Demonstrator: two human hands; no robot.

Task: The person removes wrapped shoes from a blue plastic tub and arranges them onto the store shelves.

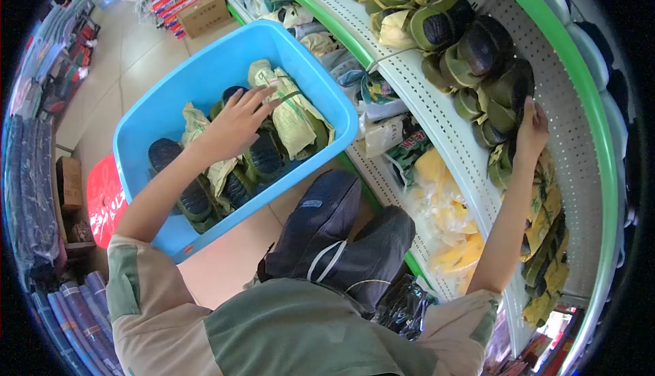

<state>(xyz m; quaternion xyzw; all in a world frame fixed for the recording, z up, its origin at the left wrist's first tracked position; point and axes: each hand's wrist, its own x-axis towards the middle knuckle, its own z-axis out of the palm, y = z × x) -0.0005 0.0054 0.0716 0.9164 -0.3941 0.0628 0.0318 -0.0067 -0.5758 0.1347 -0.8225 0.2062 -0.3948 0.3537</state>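
My left hand hovers over the blue plastic tub, fingers spread and holding nothing. Inside the tub lie several green canvas shoes with black soles, some with pale yellow printed paper around them. A paper-wrapped shoe bundle is just beyond my left fingertips. On the perforated shelf at the right, my right hand is closed at the edge of a green shoe with a dark sole, which leans among other stacked shoes. Part of the right fingers is hidden behind that shoe.
The shelf has a green front edge. Below it, a lower shelf holds yellow plastic-wrapped goods. A red stool stands left of the tub, a cardboard box behind it. Packaged clothes line the left side.
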